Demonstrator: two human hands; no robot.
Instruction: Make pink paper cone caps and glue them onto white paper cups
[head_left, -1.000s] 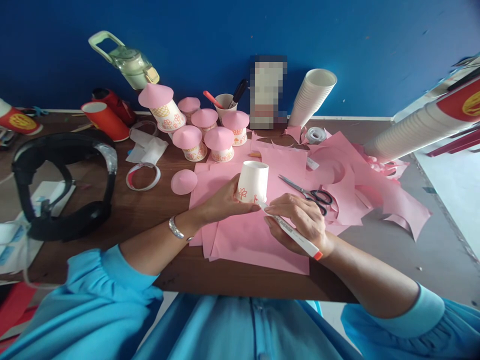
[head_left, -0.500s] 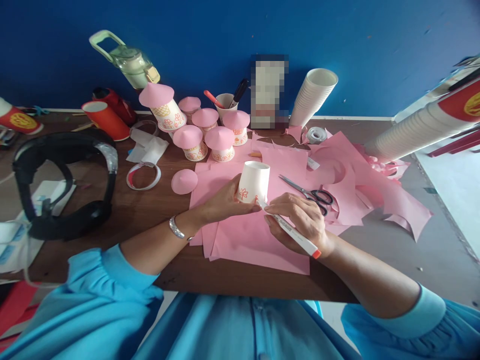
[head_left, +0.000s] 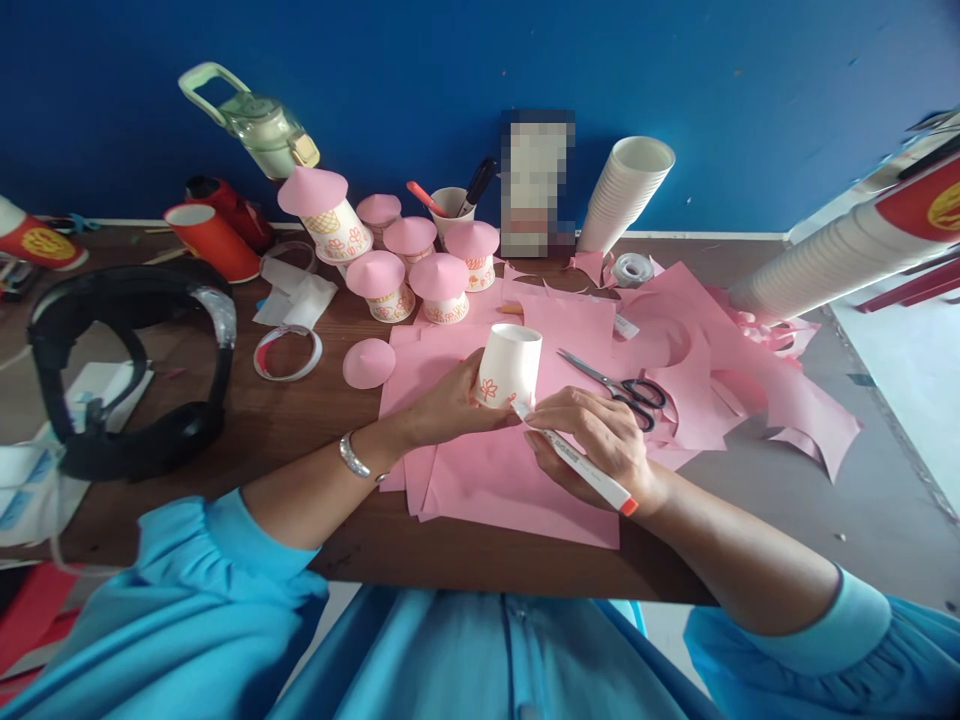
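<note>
My left hand (head_left: 448, 402) grips a white paper cup (head_left: 510, 364), upside down on pink paper sheets (head_left: 517, 480); small orange flowers are drawn near its rim. My right hand (head_left: 600, 440) holds a white marker with an orange end (head_left: 589, 472), its tip touching the cup's lower edge. Both hands rest on the pink paper near the table's front edge.
Several finished cups with pink cone lids (head_left: 442, 285) stand behind, with one loose pink cone (head_left: 368, 362), scissors (head_left: 622, 385), tape rolls (head_left: 288, 352), a stack of white cups (head_left: 626, 190), a pen cup (head_left: 450, 205), red cups (head_left: 214, 240), a green jug (head_left: 262, 125) and a black headset (head_left: 127, 365).
The cup has tilted and turned slightly in my left hand, and the marker tip has crept along its lower edge. Everything else stays put.
</note>
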